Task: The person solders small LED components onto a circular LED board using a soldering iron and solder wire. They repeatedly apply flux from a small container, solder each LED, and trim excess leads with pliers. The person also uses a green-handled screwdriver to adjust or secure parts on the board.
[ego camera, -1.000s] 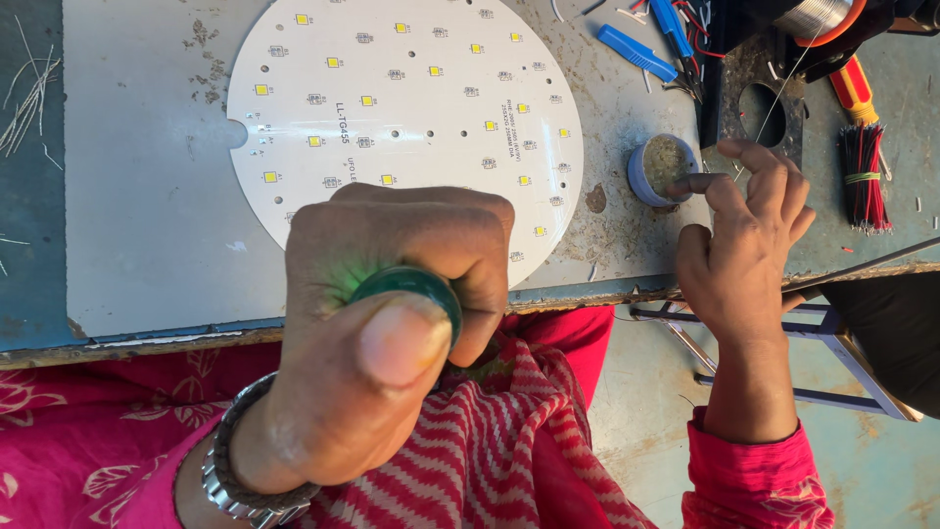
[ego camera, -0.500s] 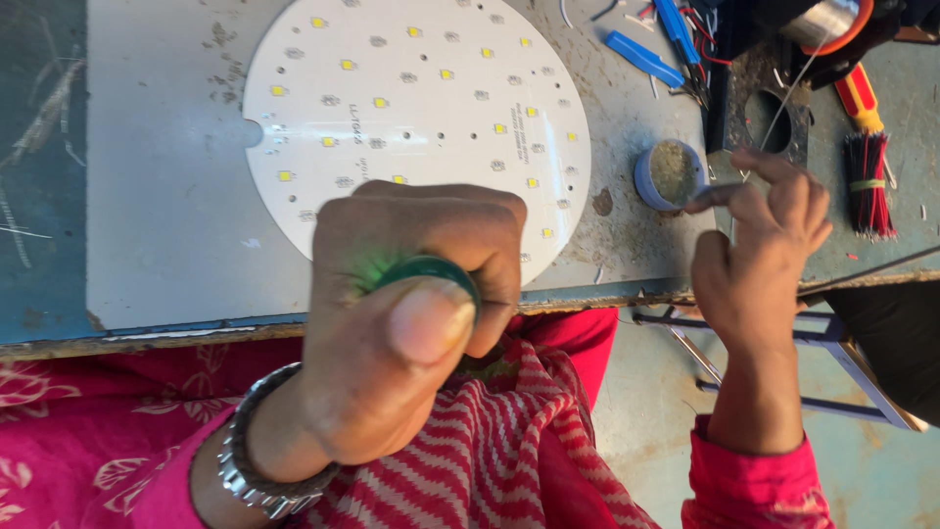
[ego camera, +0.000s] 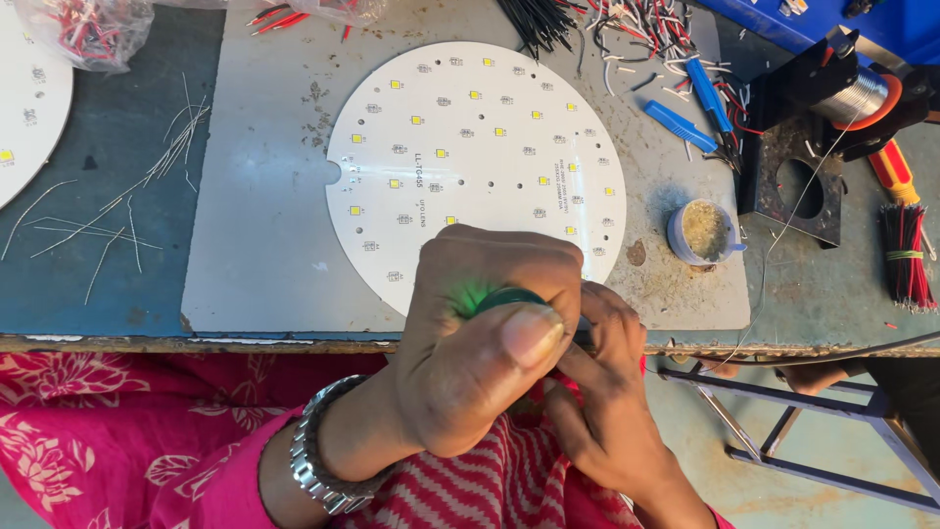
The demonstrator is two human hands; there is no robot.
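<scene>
Both hands meet on the green tool at the worktop's near edge.
Left hand (ego camera: 480, 343) fisted around green-capped tool (ego camera: 509, 299), axis toward camera; right hand (ego camera: 597, 392) touches it, grip hidden; round LED board (ego camera: 470, 147) just beyond the knuckles.

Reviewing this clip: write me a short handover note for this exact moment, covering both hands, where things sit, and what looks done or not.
Left hand: fist closed around a green-handled tool, thumb on top, at the bench edge.
Right hand: fingers pressed against the tool beside the left hand.
Round white LED board lies flat on the grey sheet, touched by neither hand.
Small blue-rimmed paste pot and solder spool sit to the right.
Whether any joints on the board are soldered cannot be told.
</scene>
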